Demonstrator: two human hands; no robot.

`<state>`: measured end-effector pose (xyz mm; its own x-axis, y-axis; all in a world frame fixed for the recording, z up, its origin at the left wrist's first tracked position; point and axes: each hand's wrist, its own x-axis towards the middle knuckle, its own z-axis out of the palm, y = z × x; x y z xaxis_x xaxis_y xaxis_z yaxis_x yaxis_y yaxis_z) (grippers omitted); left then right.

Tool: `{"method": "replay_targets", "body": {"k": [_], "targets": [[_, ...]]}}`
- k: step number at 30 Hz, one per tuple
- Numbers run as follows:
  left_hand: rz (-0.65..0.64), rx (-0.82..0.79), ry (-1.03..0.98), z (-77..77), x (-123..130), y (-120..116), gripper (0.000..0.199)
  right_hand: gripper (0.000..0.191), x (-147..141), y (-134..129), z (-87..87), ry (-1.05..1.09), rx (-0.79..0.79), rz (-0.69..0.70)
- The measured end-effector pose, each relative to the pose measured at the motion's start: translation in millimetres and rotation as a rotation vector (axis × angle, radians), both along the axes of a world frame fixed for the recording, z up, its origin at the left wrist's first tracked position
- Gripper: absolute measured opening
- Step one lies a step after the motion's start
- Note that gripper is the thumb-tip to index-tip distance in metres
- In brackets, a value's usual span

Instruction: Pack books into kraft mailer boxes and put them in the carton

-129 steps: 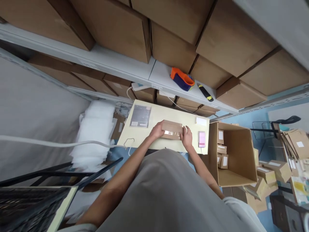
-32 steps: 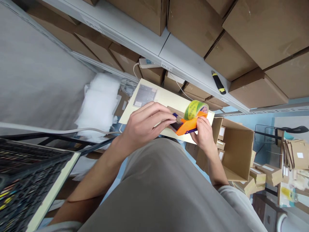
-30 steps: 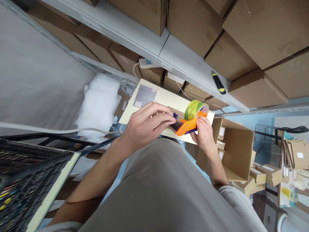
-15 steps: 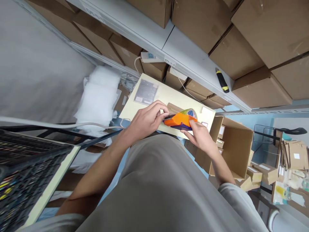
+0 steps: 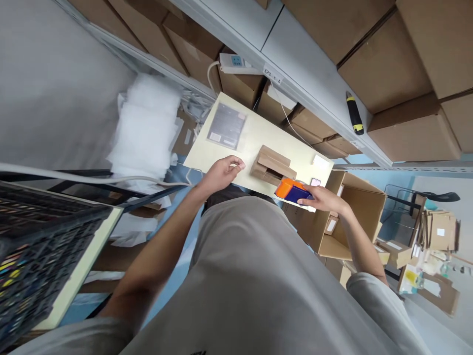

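My right hand (image 5: pixel 322 198) grips an orange and dark-blue tape dispenser (image 5: pixel 291 191) at the table's near right edge. Beside it on the cream table (image 5: pixel 254 133) lies a small cardboard box (image 5: pixel 271 163), its flaps partly raised and a dark gap at its near side. My left hand (image 5: pixel 224 173) hovers at the near edge, left of the box and apart from it. Its fingers are curled together in a pinch; whatever they may hold is too small to make out.
A grey plastic sleeve (image 5: pixel 226 126) lies at the table's left, a phone (image 5: pixel 315 182) at its right. A large open carton (image 5: pixel 364 212) stands to the right. Above, a shelf (image 5: pixel 306 64) bears cartons and a utility knife (image 5: pixel 354 113). A black crate (image 5: pixel 44 251) is at left.
My right hand has moved right with the tape dispenser and turned it. My left hand has drawn away to the left. The small cardboard box now shows more fully between them.
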<state>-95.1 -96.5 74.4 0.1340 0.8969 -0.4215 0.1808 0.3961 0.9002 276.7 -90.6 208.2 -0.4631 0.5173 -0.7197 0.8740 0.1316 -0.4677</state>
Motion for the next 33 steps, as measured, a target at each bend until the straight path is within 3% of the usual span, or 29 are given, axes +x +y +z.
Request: {"method": "replay_targets", "body": {"k": [5,9,13,21,28,33], "targets": [[0.083,-0.195,-0.048,-37.2,4,12,0.015,0.055,-4,15,-43.3,0.114,-0.134,-0.148],[0.134,-0.256,-0.089,-54.4,10,11,0.013,0.050,-3,21,-77.1,0.132,-0.137,-0.266],[0.169,-0.280,-0.098,-68.1,13,14,0.012,0.052,1,30,-98.1,0.149,-0.162,-0.315],[0.161,-0.305,-0.082,-80.3,19,32,0.009,0.054,4,49,-111.1,0.124,-0.147,-0.286],[0.272,-0.434,-0.467,-73.6,32,30,0.026,0.058,6,55,-114.2,0.071,-0.090,-0.308],[0.331,-0.494,-0.594,-75.5,42,36,0.027,0.053,8,52,-109.2,0.063,-0.087,-0.337]]}}
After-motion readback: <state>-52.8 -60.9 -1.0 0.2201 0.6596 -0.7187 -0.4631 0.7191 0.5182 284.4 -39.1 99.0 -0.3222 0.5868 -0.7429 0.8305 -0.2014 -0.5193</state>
